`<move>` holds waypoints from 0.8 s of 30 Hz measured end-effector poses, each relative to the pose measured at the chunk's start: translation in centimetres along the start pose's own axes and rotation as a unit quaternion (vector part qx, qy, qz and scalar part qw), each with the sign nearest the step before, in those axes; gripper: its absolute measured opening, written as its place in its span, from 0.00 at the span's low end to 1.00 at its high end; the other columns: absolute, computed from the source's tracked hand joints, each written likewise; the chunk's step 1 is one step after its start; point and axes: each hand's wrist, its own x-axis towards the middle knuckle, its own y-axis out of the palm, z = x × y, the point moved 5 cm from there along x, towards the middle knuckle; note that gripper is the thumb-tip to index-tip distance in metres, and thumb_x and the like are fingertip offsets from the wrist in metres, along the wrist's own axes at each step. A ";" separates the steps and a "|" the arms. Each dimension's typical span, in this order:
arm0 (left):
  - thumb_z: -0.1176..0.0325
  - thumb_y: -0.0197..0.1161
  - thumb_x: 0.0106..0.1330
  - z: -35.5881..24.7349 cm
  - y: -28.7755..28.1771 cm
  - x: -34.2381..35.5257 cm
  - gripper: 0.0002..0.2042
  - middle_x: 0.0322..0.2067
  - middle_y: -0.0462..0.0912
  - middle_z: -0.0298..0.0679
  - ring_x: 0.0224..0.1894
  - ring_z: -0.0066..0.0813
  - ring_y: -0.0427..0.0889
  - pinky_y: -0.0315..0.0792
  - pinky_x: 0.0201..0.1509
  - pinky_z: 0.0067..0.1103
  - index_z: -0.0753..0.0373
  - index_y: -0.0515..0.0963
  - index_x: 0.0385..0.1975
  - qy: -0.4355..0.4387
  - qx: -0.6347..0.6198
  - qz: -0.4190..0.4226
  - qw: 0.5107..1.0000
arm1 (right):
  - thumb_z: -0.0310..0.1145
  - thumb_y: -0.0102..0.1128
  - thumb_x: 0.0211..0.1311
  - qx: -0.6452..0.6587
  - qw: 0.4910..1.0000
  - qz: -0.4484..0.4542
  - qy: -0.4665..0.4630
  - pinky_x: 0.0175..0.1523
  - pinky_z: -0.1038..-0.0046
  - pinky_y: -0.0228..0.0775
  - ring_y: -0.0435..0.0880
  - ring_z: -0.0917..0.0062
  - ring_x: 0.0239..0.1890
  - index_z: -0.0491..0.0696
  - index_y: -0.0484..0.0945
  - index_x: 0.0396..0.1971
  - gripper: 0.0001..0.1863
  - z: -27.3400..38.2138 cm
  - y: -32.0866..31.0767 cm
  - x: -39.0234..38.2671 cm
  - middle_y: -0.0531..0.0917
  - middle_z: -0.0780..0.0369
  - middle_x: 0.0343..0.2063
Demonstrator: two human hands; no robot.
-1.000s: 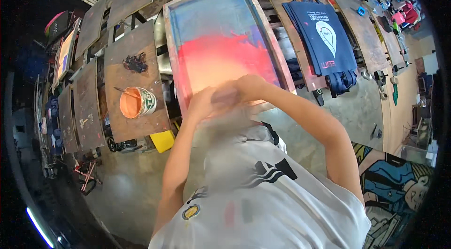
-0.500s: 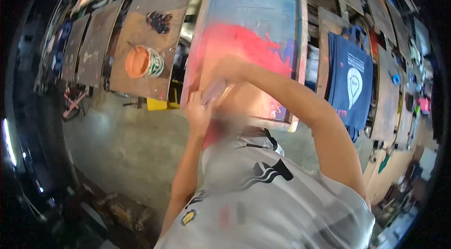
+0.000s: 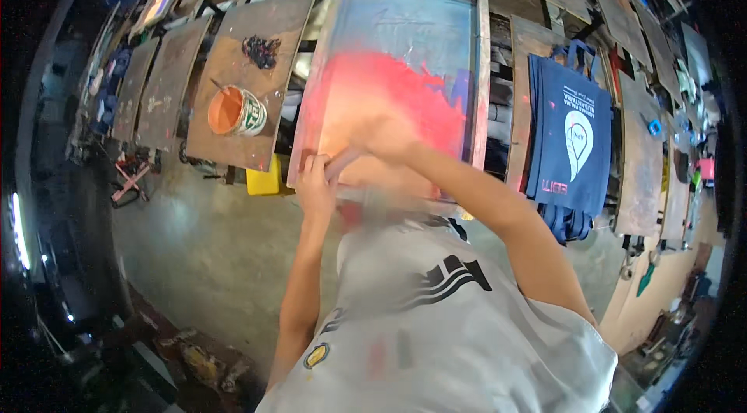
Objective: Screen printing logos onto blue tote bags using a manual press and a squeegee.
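A wooden-framed screen (image 3: 480,63) lies ahead of me, blue at its far end, with bright pink and peach paint over its nearer part. Near its lower left corner, my left hand (image 3: 315,183) is closed on a purplish squeegee-like bar (image 3: 342,160). My right hand (image 3: 381,140) is over the peach paint at that bar's upper end, its fingers smeared by motion. Left of the screen, a round tub of orange paint (image 3: 229,113) with a stick in it stands on a stained board (image 3: 226,150), near a dark crumpled lump (image 3: 259,52).
Stacked navy bags (image 3: 560,133) with white prints lie on the board to the right. More stained boards (image 3: 171,82) line the rack on both sides. A yellow container (image 3: 263,179) sits below the left board, above the concrete floor (image 3: 194,257).
Both hands have moved from the middle of the screen's near end to its left side, with the bar now angled. The whole view has shifted as the head moved.
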 end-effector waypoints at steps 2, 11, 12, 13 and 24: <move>0.71 0.71 0.52 -1.4 -0.4 1.4 0.14 0.37 0.79 0.42 0.42 0.47 0.79 0.72 0.44 0.35 0.60 0.78 0.38 0.085 0.033 0.038 0.995 | 0.34 0.63 0.47 -0.099 0.992 -0.064 0.036 0.37 0.62 0.77 0.80 0.65 0.37 0.52 0.73 0.32 0.12 0.3 -0.6 -2.1 0.78 0.63 0.32; 0.66 0.73 0.47 -13.4 4.0 11.1 0.17 0.38 0.80 0.38 0.47 0.43 0.77 0.69 0.51 0.35 0.58 0.80 0.38 0.460 0.015 0.183 0.869 | 0.34 0.66 0.52 0.010 0.861 -0.013 0.509 0.44 0.58 0.78 0.83 0.58 0.41 0.46 0.72 0.40 0.17 2.3 -7.0 -10.9 0.81 0.55 0.37; 0.68 0.72 0.45 -15.1 5.5 11.2 0.17 0.38 0.80 0.37 0.49 0.41 0.77 0.68 0.53 0.35 0.58 0.80 0.38 0.493 0.031 0.215 0.842 | 0.34 0.66 0.52 0.010 0.853 -0.028 0.521 0.44 0.58 0.78 0.83 0.58 0.41 0.46 0.72 0.40 0.17 2.8 -7.1 -11.7 0.81 0.55 0.37; 0.70 0.71 0.44 -16.6 7.0 11.2 0.17 0.38 0.80 0.37 0.50 0.39 0.76 0.67 0.54 0.34 0.57 0.80 0.37 0.527 0.047 0.247 0.812 | 0.34 0.66 0.52 0.012 0.829 -0.039 0.558 0.43 0.58 0.79 0.84 0.57 0.39 0.44 0.72 0.39 0.17 3.2 -7.2 -12.7 0.81 0.53 0.36; 0.72 0.72 0.43 -23.0 15.7 9.1 0.23 0.44 0.80 0.39 0.52 0.42 0.76 0.68 0.58 0.36 0.57 0.78 0.43 0.652 0.108 0.401 0.635 | 0.30 0.65 0.51 0.013 0.668 -0.113 0.736 0.39 0.58 0.80 0.87 0.56 0.36 0.42 0.70 0.39 0.18 5.0 -5.6 -16.7 0.84 0.50 0.34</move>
